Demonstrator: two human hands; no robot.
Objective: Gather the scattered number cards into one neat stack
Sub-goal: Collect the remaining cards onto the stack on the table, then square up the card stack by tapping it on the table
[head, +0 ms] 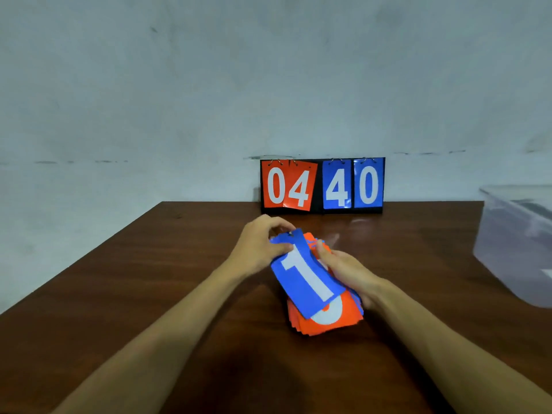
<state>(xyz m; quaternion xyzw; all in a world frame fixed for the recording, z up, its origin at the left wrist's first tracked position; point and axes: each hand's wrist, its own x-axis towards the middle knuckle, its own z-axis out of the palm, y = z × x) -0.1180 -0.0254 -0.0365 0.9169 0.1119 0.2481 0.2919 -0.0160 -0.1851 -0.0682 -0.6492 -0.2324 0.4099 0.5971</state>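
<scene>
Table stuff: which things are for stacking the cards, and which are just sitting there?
For the job:
blue 1 card, on top
orange cards under it
left hand, pinching the blue 1 card's top
right hand, gripping the orange cards' side

Just sitting there:
flip scoreboard showing 04 40
clear plastic bin
table

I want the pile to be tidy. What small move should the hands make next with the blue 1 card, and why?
Probably twist the blue 1 card until its edges match the orange cards below. It lies skewed on top, with orange showing past its near edge. The left hand pinches its far end and the right hand grips the orange cards, so both are ready.
</scene>
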